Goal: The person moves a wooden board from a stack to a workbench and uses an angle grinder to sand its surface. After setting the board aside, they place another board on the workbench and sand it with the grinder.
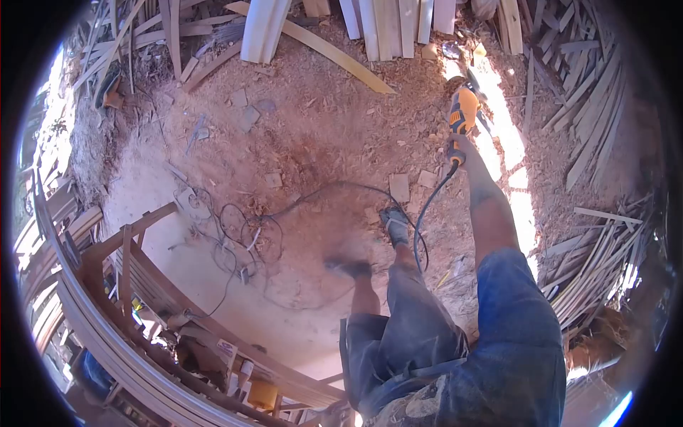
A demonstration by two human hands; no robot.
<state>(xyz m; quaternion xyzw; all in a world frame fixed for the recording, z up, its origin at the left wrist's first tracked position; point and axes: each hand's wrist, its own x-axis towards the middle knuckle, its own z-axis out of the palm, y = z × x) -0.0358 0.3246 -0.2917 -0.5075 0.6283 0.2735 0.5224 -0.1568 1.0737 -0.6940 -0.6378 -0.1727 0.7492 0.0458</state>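
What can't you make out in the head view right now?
1. Left hand: nowhere in the head view.
2. Orange power tool: its working end is washed out by sun glare.
3. Right hand: the fingers on the tool are too small to tell apart.
4. Foot: motion-blurred.
5. Cord: its far end is lost among tangled cables.

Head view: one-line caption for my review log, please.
A person's right hand carries an orange corded power tool over a sawdust-covered floor ringed by stacked wooden planks.
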